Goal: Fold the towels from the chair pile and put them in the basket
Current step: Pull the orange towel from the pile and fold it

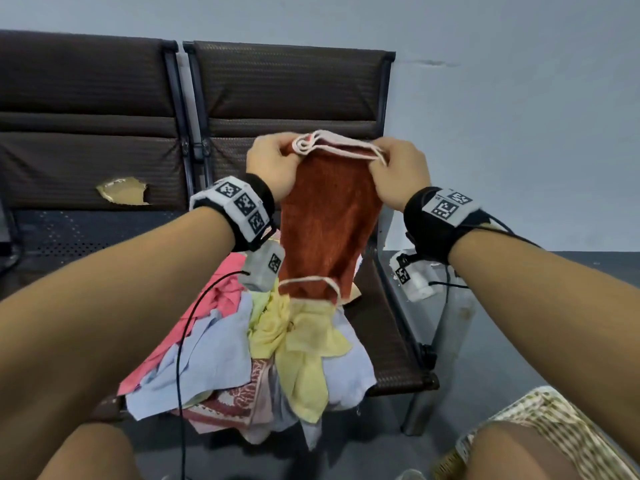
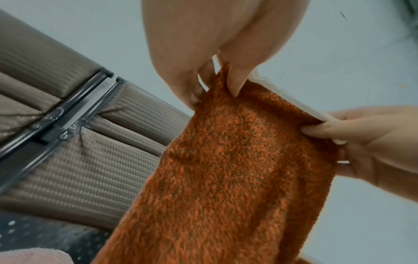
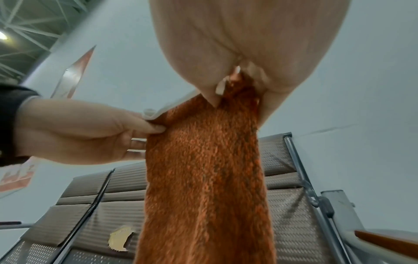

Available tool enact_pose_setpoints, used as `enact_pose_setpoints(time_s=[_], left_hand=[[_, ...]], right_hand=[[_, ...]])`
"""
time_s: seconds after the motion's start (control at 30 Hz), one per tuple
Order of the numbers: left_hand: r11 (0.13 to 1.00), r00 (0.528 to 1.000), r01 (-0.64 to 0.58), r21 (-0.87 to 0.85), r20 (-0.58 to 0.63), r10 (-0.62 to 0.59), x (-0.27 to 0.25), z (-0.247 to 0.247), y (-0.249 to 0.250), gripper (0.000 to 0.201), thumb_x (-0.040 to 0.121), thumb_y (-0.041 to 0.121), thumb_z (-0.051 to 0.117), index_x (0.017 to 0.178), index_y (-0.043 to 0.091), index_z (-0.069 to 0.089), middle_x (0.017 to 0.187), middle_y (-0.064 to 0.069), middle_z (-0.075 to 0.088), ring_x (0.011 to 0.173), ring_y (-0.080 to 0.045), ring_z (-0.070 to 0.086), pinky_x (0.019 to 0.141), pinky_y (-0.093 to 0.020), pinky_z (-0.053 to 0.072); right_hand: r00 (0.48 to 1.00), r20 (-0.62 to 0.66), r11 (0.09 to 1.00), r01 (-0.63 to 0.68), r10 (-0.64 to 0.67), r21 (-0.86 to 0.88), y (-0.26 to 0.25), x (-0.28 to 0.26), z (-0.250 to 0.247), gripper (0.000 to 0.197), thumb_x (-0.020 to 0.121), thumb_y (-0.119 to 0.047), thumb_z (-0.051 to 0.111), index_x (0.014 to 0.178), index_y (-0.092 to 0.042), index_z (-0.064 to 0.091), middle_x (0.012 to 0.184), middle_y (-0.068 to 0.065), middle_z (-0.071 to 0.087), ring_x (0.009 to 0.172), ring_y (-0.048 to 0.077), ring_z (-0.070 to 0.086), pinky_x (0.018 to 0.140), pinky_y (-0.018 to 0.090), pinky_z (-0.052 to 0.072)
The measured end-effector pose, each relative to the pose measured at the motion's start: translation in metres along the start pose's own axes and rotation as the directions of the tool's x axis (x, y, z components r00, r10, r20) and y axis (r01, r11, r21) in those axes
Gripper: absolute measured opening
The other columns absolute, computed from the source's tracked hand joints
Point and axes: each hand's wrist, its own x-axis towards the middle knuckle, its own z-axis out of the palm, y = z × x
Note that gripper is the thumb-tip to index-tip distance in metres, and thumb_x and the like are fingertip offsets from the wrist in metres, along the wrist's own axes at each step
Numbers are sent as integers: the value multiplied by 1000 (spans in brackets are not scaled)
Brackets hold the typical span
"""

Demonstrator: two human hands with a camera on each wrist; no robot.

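- While the orange towel (image 1: 325, 223) hangs down from both hands, the step in hand looks like the fold itself: its top edges are bunched together, so it seems to be folded in half already.
- The left hand (image 1: 273, 164) pinches one top corner. Its fingers (image 3: 144, 127) are curled tight on the white edge of the towel.
- The right hand (image 1: 398, 171) pinches the other top corner. Its fingers (image 2: 316, 131) are closed on the cloth too, thumb on one side and fingers on the other.
- The towel is in the air between the two sets of fingers. Its bottom end hangs just above the pile of towels (image 1: 277, 348).
- The pile sits on the chair (image 1: 391, 334), well below the fingers. It has yellow, pale blue and pink cloths in it, all mixed up.
- I think the next move calls for one more fold. The fingers would need to bring the two corners together, or lift the low end up to the top.
- The grip has to stay tight, or the soft cloth may slip and fall open.
- I cannot see the basket in any view, so I cannot tell which way the towel must go.
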Motion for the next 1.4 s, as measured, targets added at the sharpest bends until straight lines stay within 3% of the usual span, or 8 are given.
enact_pose_setpoints(time_s=[0.3, 0.4, 0.53, 0.6, 0.87, 0.97, 1.23, 1.4], left_hand=[[964, 942, 256, -68, 240, -233, -62, -12, -53, 30, 76, -15, 61, 75, 14, 66, 73, -6, 62, 69, -14, 56, 67, -27, 47], [898, 746, 411, 160, 506, -432, -112, -12, -79, 21, 80, -12, 54, 77, 7, 60, 67, -2, 56, 68, -21, 49, 61, -22, 41], [768, 382, 494, 408, 691, -613, -154, -11, -100, 20, 87, -7, 56, 90, 13, 57, 80, -13, 50, 68, -25, 50, 59, -28, 46], [729, 317, 526, 438, 695, -645, -159, -11, -104, 17, 89, -2, 58, 101, 10, 61, 79, -14, 56, 59, -21, 56, 50, -26, 51], [797, 662, 594, 108, 497, -560, -136, 16, -141, 12, 96, 12, 59, 102, 19, 67, 106, -10, 70, 88, -22, 67, 79, -35, 58], [835, 778, 550, 26, 349, -523, -129, 34, -157, 18, 96, 18, 61, 114, 16, 65, 110, -13, 71, 99, -30, 69, 95, -43, 55], [798, 814, 488, 353, 146, -562, -124, 61, -209, 51, 80, 35, 78, 124, 16, 61, 97, 2, 66, 71, -8, 55, 61, -19, 36], [813, 838, 488, 317, 90, -538, -126, 59, -219, 45, 83, 38, 75, 121, 22, 60, 80, 15, 55, 87, -17, 63, 58, -24, 39]], right_hand=[[934, 358, 1000, 3, -11, 21, 23, -53, 37, 19, 95, -16, 50, 88, -27, 63, 84, -3, 66, 82, 16, 60, 73, 26, 40], [725, 688, 997, 30, 28, -72, 42, -97, 57, 26, 98, -16, 51, 72, -18, 57, 73, 3, 60, 75, 24, 58, 67, 31, 42], [399, 900, 974, -201, 178, -104, 67, -140, 84, 26, 101, -19, 52, 115, 0, 65, 93, 14, 66, 82, 29, 62, 78, 37, 55], [330, 916, 934, -341, 228, -110, 76, -150, 91, 29, 102, -19, 51, 124, -2, 62, 84, 6, 59, 68, 19, 55, 58, 26, 48], [388, 872, 616, -776, 298, 134, 102, -130, 114, 13, 86, 1, 69, 95, -7, 63, 83, 4, 72, 73, 13, 72, 57, 24, 55], [534, 712, 622, -764, 456, 174, 113, -116, 138, 26, 82, 1, 74, 107, 0, 67, 101, 13, 72, 87, 24, 72, 68, 31, 60], [807, 370, 838, -532, 460, 119, 129, -95, 188, 39, 88, -26, 69, 125, -20, 58, 117, 3, 69, 106, 23, 66, 101, 41, 50], [879, 463, 992, -126, 109, 7, 114, -115, 180, 29, 89, -34, 66, 116, -24, 65, 117, -2, 65, 109, 17, 61, 96, 34, 48]])
